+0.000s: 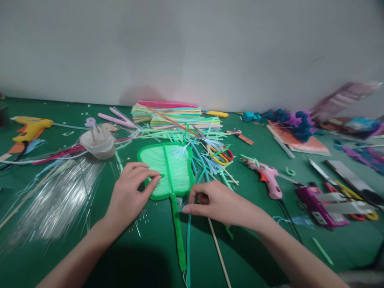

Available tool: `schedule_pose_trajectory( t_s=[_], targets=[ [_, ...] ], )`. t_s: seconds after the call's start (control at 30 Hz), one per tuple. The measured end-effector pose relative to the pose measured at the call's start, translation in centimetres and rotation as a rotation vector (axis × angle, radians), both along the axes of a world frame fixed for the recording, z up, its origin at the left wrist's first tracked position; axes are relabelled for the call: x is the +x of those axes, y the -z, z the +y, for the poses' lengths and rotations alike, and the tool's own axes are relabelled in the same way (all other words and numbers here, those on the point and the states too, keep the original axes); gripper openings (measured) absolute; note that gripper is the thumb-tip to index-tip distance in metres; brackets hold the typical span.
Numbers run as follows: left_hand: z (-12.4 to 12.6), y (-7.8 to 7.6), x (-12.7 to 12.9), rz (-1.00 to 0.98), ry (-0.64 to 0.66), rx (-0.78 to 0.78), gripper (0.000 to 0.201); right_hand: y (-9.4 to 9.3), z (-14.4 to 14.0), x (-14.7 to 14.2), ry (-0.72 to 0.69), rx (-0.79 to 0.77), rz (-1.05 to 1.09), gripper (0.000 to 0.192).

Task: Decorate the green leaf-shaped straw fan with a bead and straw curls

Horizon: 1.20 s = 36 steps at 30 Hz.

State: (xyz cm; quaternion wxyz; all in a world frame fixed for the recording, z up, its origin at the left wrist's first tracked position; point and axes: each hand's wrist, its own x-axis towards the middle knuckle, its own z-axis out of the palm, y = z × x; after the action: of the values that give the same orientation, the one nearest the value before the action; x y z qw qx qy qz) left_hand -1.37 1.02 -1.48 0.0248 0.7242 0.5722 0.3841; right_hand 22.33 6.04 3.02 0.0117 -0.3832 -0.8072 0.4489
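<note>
A green leaf-shaped hand fan [153, 160] lies on the table, its raised midrib running down into a fuzzy green handle [177, 236] with a wire loop at the tip. Over the left half of the fan, my left hand [132, 186] pinches a small green piece [162, 175] between thumb and index finger. My right hand [214, 202] is at the fan's lower right edge, beside the top of the handle. Its fingers are curled and its thumb looks slightly apart from them, with nothing visible between. A pale blue tassel [180, 152] rests on the fan's upper right.
Pastel pipe cleaners [180, 118] are stacked at the back. Scissors [220, 156] lie among tassels and green scraps. A pink glue gun [270, 180] and a purple power strip [321, 208] are right. Left are a yellow glue gun [30, 128], a cup [99, 144] and clear strands [63, 200].
</note>
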Motion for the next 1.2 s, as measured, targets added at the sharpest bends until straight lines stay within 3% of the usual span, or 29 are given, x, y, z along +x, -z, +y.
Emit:
schedule_pose_trajectory(
  t_s=[0.2,0.3,0.37,0.43,0.47,0.57,0.63,0.67,0.7,0.77,0.87,0.93,1.0,1.07,1.13,1.2],
  targets=[
    [0.0,0.0,0.0,0.004,0.0,0.009,0.008,0.5,0.1,-0.1,-0.18,-0.367,0.235,0.039],
    [0.0,0.0,0.0,0.002,0.002,0.006,0.008,0.6,-0.3,-0.2,-0.086,-0.219,0.352,0.062],
    [0.0,0.0,0.0,0.005,0.004,0.003,0.008,0.5,-0.6,-0.2,0.026,-0.053,0.434,0.049],
    [0.0,0.0,0.0,0.005,0.007,0.003,0.008,0.5,-0.8,-0.3,0.108,-0.011,0.535,0.024],
    [0.0,0.0,0.0,0.005,0.01,0.004,0.008,0.5,-0.9,-0.4,0.134,-0.057,0.598,0.018],
    [0.0,0.0,0.0,0.002,0.016,0.008,0.007,0.7,-0.9,-0.7,0.157,-0.388,0.76,0.031],
    [0.0,0.1,0.0,-0.003,0.014,0.008,0.007,0.5,-0.8,-0.5,0.12,-0.585,0.689,0.037],
    [0.0,0.1,0.0,-0.005,0.012,0.006,0.007,0.2,-0.8,-0.3,0.076,-0.605,0.581,0.038],
    [0.0,0.1,0.0,-0.008,0.01,0.004,0.007,-0.2,-0.7,0.2,0.025,-0.564,0.44,0.038],
    [0.0,0.1,-0.1,-0.013,0.008,0.001,0.007,-1.3,-0.8,1.7,-0.065,-0.322,0.142,0.038],
    [0.0,0.2,-0.1,-0.021,0.016,0.0,0.007,-3.3,-1.0,4.8,0.015,0.172,-0.173,0.034],
    [0.0,0.2,-0.1,-0.024,0.017,0.003,0.007,-4.5,-1.2,6.7,0.26,0.546,-0.243,0.027],
    [0.0,0.3,0.0,-0.026,0.015,0.003,0.007,-5.4,-1.3,8.0,0.629,0.935,-0.19,0.028],
    [0.0,0.3,0.0,-0.026,0.017,-0.008,0.007,-5.6,-1.2,8.6,0.858,1.216,-0.117,0.036],
    [0.0,0.3,0.1,-0.026,0.027,-0.022,0.008,-5.0,-0.9,8.7,0.818,1.292,-0.12,0.043],
    [0.0,0.3,0.1,-0.024,0.042,-0.031,0.009,-3.7,-0.4,8.4,0.622,1.206,-0.148,0.045]
  ],
)
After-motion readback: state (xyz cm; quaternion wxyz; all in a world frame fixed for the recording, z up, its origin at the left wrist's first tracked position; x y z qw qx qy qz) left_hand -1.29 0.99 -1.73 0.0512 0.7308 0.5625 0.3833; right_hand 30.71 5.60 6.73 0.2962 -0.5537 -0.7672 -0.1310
